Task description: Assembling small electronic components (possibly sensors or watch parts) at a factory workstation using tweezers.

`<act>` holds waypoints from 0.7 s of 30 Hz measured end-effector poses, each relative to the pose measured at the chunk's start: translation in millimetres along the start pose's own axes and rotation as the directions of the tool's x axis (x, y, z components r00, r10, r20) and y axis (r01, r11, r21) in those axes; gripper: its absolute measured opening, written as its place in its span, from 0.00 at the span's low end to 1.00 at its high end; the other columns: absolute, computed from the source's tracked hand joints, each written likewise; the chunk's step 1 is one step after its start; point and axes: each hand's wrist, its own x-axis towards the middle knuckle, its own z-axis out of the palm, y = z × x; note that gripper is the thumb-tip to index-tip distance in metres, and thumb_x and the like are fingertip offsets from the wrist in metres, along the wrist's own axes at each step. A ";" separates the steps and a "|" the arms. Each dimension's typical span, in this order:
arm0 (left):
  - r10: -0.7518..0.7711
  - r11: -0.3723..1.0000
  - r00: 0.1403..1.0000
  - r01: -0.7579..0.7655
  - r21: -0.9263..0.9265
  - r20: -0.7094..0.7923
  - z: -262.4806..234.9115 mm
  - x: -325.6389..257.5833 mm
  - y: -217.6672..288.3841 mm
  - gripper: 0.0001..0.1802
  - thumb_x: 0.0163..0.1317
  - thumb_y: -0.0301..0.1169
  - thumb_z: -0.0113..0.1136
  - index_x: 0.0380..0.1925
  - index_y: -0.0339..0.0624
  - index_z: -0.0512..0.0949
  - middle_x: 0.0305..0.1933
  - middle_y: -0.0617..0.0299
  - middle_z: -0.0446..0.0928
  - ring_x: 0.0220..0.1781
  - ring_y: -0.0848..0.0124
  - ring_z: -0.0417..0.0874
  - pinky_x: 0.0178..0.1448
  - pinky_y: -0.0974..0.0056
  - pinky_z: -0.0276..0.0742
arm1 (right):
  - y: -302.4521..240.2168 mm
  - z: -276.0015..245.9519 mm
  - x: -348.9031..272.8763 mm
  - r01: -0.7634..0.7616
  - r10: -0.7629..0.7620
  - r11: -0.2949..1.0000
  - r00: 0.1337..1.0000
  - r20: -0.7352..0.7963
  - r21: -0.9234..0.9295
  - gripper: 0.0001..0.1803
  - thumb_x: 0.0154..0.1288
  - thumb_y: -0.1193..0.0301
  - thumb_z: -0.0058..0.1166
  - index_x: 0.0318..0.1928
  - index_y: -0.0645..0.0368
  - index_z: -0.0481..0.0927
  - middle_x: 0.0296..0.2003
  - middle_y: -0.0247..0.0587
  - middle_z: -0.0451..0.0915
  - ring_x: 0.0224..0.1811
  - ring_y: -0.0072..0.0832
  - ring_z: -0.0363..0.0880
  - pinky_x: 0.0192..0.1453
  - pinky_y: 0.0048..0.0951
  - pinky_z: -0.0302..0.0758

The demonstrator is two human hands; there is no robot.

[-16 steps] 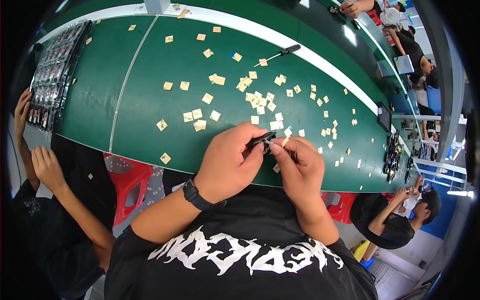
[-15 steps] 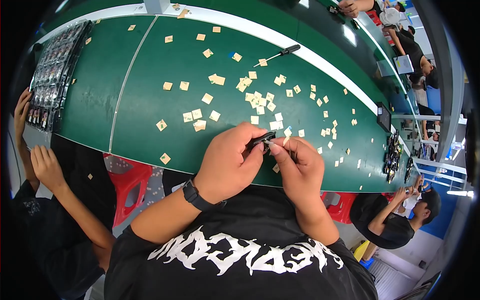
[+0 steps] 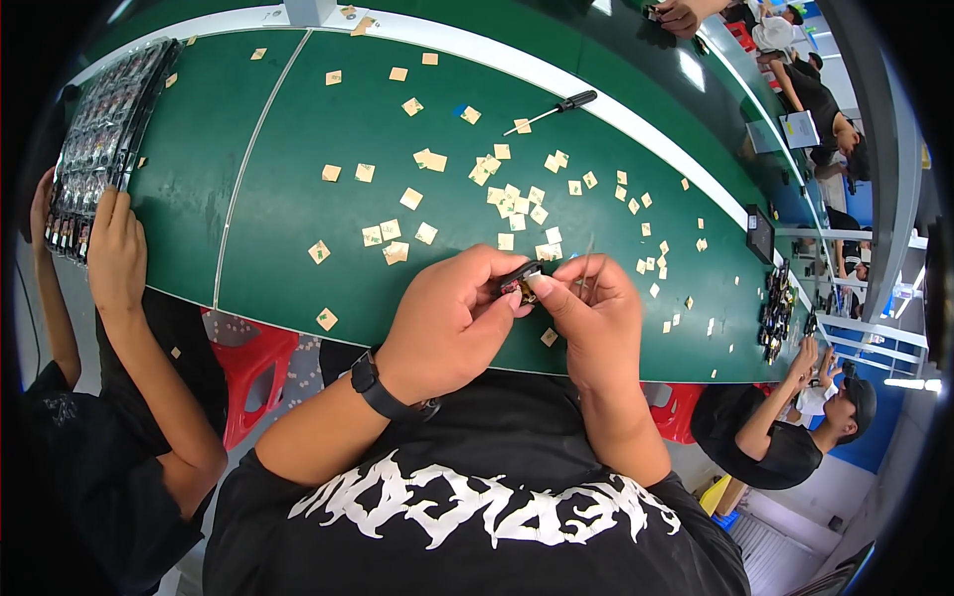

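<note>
My left hand (image 3: pixel 452 313) is closed round a small black electronic device (image 3: pixel 520 285), above the table near its front edge. The device is tilted, and some of its inner parts show. Against its right side, a small white piece (image 3: pixel 538 279) lies under the thumb of my right hand (image 3: pixel 591 313), which is closed in a pinch. Beside those fingers shows a thin greyish sliver, too blurred to name. Small tan square stickers (image 3: pixel 512 204) lie scattered over the green table (image 3: pixel 268 199) beyond both hands.
A black-handled screwdriver (image 3: pixel 571 101) lies at the far side. Trays of small parts (image 3: pixel 99 129) stand at the left, with a co-worker's hand (image 3: pixel 117 248) on their edge. Black devices (image 3: pixel 777 308) are heaped at the right. Red stools (image 3: pixel 253 372) stand under the table.
The device has turned in my left hand, so more of its inside shows. The pale strip with blue by my right fingers no longer shows. The left co-worker's hand has moved up to the trays.
</note>
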 end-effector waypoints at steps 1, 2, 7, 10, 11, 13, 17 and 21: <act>0.014 1.000 1.000 -0.014 -0.008 -0.002 -0.4 -0.2 -0.3 0.16 0.71 0.15 0.51 0.57 0.28 0.72 0.50 0.57 0.79 0.50 0.76 0.81 0.57 0.66 0.81 | -1.8 0.5 1.1 -0.042 0.041 0.999 0.999 0.036 0.026 0.08 0.66 0.76 0.67 0.38 0.64 0.79 0.28 0.32 0.82 0.25 0.11 0.73 0.25 0.14 0.67; 0.015 1.000 1.000 -0.015 -0.010 -0.001 -0.8 -0.5 -0.1 0.16 0.71 0.15 0.51 0.57 0.28 0.72 0.50 0.57 0.79 0.50 0.76 0.81 0.57 0.66 0.81 | -2.7 0.8 1.6 -0.085 0.082 0.995 0.994 0.072 0.050 0.09 0.66 0.76 0.67 0.38 0.63 0.77 0.27 0.32 0.82 0.25 0.11 0.73 0.25 0.14 0.67; 0.003 1.000 1.000 -0.004 -0.028 -0.031 2.0 0.3 -0.3 0.16 0.71 0.15 0.50 0.58 0.29 0.71 0.50 0.57 0.79 0.53 0.75 0.81 0.58 0.66 0.80 | 13.5 2.5 -2.7 0.116 -0.117 0.990 0.993 -0.003 -0.077 0.07 0.64 0.77 0.68 0.39 0.64 0.81 0.33 0.35 0.83 0.27 0.12 0.75 0.26 0.16 0.68; 0.011 0.999 0.999 -0.013 -0.041 -0.043 1.0 0.7 -2.3 0.16 0.72 0.16 0.48 0.58 0.29 0.70 0.51 0.55 0.79 0.54 0.74 0.81 0.59 0.66 0.79 | 15.1 8.0 -9.0 0.381 -0.420 0.848 0.907 -0.026 -0.369 0.06 0.63 0.79 0.68 0.39 0.64 0.84 0.35 0.39 0.83 0.28 0.14 0.75 0.27 0.18 0.69; 0.010 0.999 0.999 -0.012 -0.041 -0.043 1.6 0.4 -2.3 0.16 0.72 0.16 0.48 0.58 0.29 0.70 0.51 0.55 0.79 0.54 0.74 0.81 0.59 0.66 0.79 | 13.7 9.9 -10.3 0.471 -0.536 0.727 0.844 0.016 -0.499 0.06 0.62 0.80 0.68 0.39 0.64 0.85 0.36 0.41 0.82 0.27 0.16 0.75 0.28 0.19 0.70; 0.051 0.999 0.996 -0.051 0.001 -0.067 3.5 0.0 -2.6 0.15 0.73 0.16 0.48 0.58 0.30 0.70 0.52 0.54 0.79 0.54 0.72 0.81 0.60 0.66 0.78 | 14.7 14.4 -9.8 0.517 -0.590 0.680 0.807 0.031 -0.520 0.05 0.62 0.80 0.67 0.38 0.64 0.85 0.36 0.41 0.82 0.26 0.16 0.74 0.29 0.19 0.70; 0.079 0.997 0.994 -0.077 0.032 -0.080 2.9 -0.6 -7.2 0.15 0.73 0.16 0.47 0.57 0.29 0.70 0.52 0.54 0.79 0.54 0.72 0.82 0.59 0.65 0.79 | 10.2 16.3 -10.8 0.339 -0.398 0.828 0.916 -0.042 -0.448 0.03 0.63 0.78 0.67 0.36 0.64 0.85 0.32 0.37 0.81 0.25 0.15 0.70 0.29 0.19 0.66; 0.118 0.978 0.989 -0.102 0.179 -0.083 1.6 -0.6 -7.6 0.14 0.73 0.16 0.47 0.57 0.28 0.71 0.51 0.53 0.79 0.52 0.72 0.83 0.58 0.65 0.80 | 1.1 16.9 -9.1 0.177 -0.217 0.918 0.973 -0.076 -0.354 0.04 0.65 0.76 0.66 0.35 0.64 0.85 0.29 0.33 0.78 0.24 0.14 0.67 0.28 0.19 0.64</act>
